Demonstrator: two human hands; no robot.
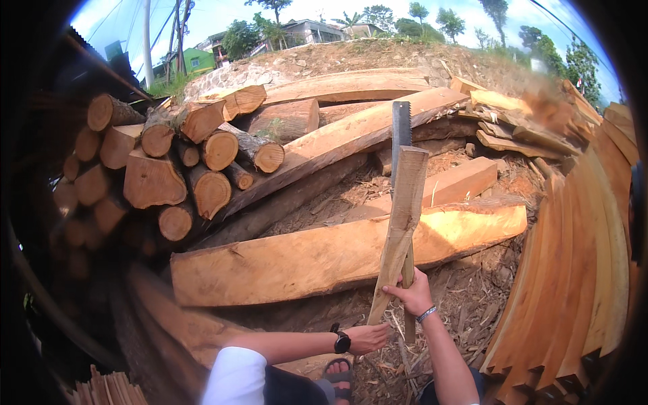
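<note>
And here's right hand (416, 295) on my feed, wrapped round wooden piece (397, 229) and narrow strip (410, 327) behind it, thumb across front. Piece near upright, top tilted right, in front of long beam (290, 263). Toothed blade (401, 121) showing above it! Left hand (368, 339), fingers curled, near piece's lower end; pinching anything, I can't tell. Stacked logs (220, 150) left, sawn boards (567, 270) right.

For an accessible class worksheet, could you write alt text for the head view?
A person's right hand grips a tilted wooden board, a toothed metal blade showing behind it; the left hand is near the board's lower end. Stacked logs lie left, sawn planks right.
</note>
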